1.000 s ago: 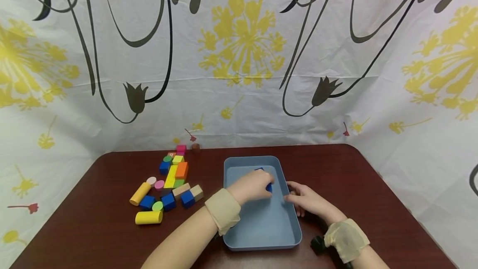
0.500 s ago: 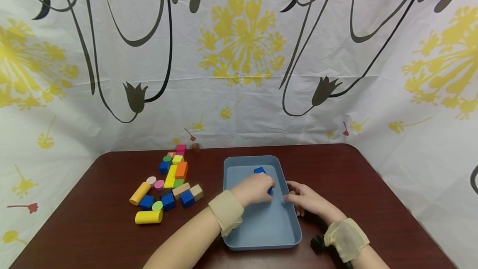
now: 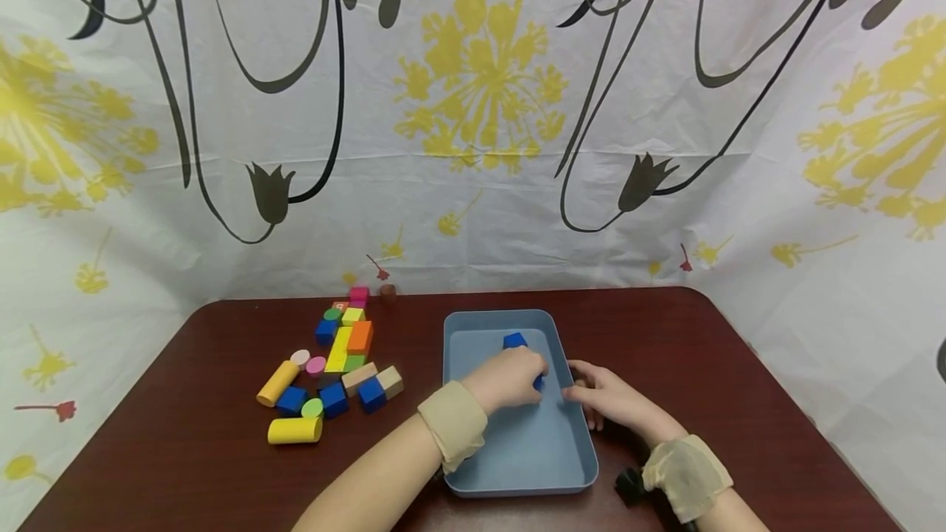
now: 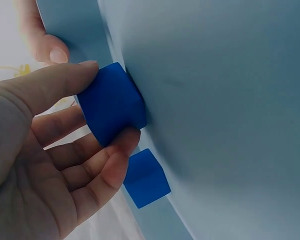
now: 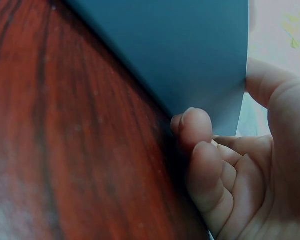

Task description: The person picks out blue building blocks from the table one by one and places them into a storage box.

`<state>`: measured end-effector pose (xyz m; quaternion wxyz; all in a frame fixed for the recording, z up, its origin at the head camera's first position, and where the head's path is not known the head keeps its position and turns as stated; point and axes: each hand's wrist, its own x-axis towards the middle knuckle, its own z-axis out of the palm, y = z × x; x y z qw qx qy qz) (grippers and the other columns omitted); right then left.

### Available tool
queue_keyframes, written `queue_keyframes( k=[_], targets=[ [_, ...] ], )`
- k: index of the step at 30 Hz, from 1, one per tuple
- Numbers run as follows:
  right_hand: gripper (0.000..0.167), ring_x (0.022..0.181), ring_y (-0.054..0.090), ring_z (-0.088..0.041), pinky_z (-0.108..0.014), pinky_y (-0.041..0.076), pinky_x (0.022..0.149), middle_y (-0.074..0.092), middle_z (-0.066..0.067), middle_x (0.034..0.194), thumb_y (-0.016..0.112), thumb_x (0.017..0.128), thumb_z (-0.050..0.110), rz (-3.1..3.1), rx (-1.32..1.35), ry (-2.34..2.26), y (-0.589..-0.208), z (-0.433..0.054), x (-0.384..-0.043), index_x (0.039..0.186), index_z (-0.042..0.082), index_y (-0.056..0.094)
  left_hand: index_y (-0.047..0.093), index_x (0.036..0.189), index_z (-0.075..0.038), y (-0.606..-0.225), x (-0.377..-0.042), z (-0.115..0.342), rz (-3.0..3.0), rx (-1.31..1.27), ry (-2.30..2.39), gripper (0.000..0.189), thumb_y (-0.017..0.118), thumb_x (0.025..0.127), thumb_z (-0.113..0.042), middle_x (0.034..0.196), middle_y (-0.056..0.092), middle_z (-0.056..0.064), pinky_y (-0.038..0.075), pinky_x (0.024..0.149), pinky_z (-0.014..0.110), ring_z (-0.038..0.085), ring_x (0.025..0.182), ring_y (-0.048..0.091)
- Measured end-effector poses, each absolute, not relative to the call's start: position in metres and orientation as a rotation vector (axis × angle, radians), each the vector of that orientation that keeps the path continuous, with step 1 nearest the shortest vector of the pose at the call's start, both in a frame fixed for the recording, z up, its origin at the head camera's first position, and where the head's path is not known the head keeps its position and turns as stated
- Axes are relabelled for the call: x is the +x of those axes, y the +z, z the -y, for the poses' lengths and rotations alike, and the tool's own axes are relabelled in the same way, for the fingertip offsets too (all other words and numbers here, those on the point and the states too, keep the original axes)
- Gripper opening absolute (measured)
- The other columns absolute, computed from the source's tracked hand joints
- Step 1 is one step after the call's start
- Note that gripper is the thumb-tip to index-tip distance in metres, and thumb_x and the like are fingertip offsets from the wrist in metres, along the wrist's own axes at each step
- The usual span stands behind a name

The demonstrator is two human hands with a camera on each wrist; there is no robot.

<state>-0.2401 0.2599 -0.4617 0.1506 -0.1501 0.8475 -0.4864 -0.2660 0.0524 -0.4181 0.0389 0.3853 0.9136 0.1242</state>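
My left hand (image 3: pixel 510 378) is inside the blue-grey tray (image 3: pixel 517 466), pinching a blue block (image 4: pixel 112 105) between thumb and fingers. The block is near the tray's right wall; in the head view the hand covers most of it. A second blue block (image 3: pixel 514 340) lies farther back in the tray and shows just past the fingers in the left wrist view. On the tray's right side, my right hand (image 3: pixel 617 396) grips the wall. Its thumb (image 5: pixel 267 82) is over the rim, and its other fingers are curled against the outer side.
Left of the tray, several coloured wooden blocks lie on the dark red-brown table (image 3: pixel 185 466), among them yellow cylinders (image 3: pixel 294 431), blue cubes (image 3: pixel 372 394) and an orange block (image 3: pixel 360 337). A patterned cloth (image 3: pixel 355 105) hangs behind the table.
My left hand has shifted slightly right and toward the near side with its blue block. The second blue block, mostly covered before, now shows behind it. The right hand stays put.
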Motion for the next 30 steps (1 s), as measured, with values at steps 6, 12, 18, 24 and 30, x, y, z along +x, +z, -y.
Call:
queue_keyframes(
  k=[6,12,18,24,30],
  targets=[
    [0.065,0.044,0.053,-0.025,-0.042,0.049,0.044,0.053,-0.009,0.060,0.059,0.094,0.024,-2.437,-0.440,-1.398,-0.4619,-0.2607,-0.2398,0.143,-0.008,0.030,0.068,0.091,-0.010,-0.4180,-0.2632,-0.0536,-2.802,1.178,0.376,0.009,0.073,0.083,-0.013,0.061,0.046,-0.003,0.035,0.051,0.021,0.009,0.054,0.043],
    [0.065,0.045,0.053,-0.024,-0.041,0.049,0.045,0.053,-0.009,0.060,0.059,0.094,0.024,-2.437,-0.432,-1.395,-0.4618,-0.2612,-0.2397,0.143,-0.008,0.031,0.067,0.088,-0.011,-0.4188,-0.2626,-0.0540,-2.810,1.182,0.375,0.008,0.073,0.083,-0.011,0.061,0.045,-0.003,0.033,0.050,0.021,0.009,0.054,0.042],
    [0.066,0.045,0.052,-0.023,-0.041,0.049,0.045,0.053,-0.009,0.060,0.059,0.094,0.024,-2.431,-0.431,-1.399,-0.4614,-0.2611,-0.2401,0.143,-0.008,0.030,0.069,0.107,-0.007,-0.4194,-0.2635,-0.0546,-2.816,1.169,0.347,0.025,0.074,0.082,-0.010,0.081,0.062,-0.001,0.040,0.058,0.019,0.008,0.063,0.047],
    [0.065,0.044,0.052,-0.022,-0.041,0.049,0.045,0.054,-0.009,0.061,0.059,0.094,0.023,-2.430,-0.429,-1.401,-0.4615,-0.2609,-0.2402,0.143,-0.008,0.030,0.065,0.119,-0.008,-0.4193,-0.2642,-0.0539,-2.807,1.143,0.341,0.038,0.074,0.082,-0.012,0.103,0.067,0.001,0.047,0.068,0.021,0.008,0.072,0.051],
    [0.064,0.044,0.052,-0.022,-0.041,0.049,0.045,0.054,-0.009,0.060,0.059,0.094,0.023,-2.415,-0.425,-1.407,-0.4612,-0.2606,-0.2409,0.143,-0.007,0.031,0.065,0.119,-0.007,-0.4154,-0.2641,-0.0484,-2.787,1.137,0.393,0.042,0.077,0.081,-0.017,0.105,0.067,0.002,0.048,0.068,0.021,0.007,0.071,0.053]
  ],
)
